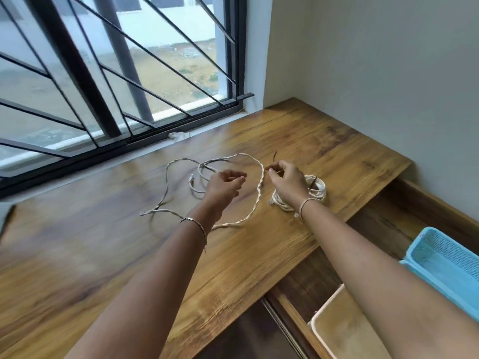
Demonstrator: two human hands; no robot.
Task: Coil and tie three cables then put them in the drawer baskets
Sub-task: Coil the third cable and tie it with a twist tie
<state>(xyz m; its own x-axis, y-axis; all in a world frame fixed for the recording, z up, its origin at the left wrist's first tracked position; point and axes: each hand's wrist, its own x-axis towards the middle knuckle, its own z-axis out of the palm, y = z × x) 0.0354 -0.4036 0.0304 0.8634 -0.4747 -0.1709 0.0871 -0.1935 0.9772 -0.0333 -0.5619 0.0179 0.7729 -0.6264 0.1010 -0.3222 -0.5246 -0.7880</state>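
Fingers (pixel 270 168) of the right hand (pixel 287 181) are closed in a pinch, thumb against forefinger, on a thin dark tie (pixel 274 156); the free end of the tie stands up above the knuckles. The left hand (pixel 224 185) is raised just beside it, with the fingers curled and the thumb close to the forefinger. Whether it holds anything cannot be determined. Both hands are above the table (pixel 103 229), and each wrist bears a bracelet (pixel 194 222).

Cables: a loose cable (pixel 260 189), pale and twisted, lies spread in wide open loops across the table, passing between the two hands and under the left wrist. A plug end (pixel 191 181) with a few smaller loops lies left of the left hand; whether this belongs to the loose cable or is a separate one cannot be determined. A coil (pixel 320 193) of white cable lies on the table under the right wrist, with a dark tie visible on it.

Drawer (pixel 375 229): open at the right edge of the table, lower than the top. It holds a blue basket (pixel 440 260) and, nearer the camera, a white basket (pixel 326 309). No cable is seen in either basket.

A barred window (pixel 116 73) runs along the far edge of the table.
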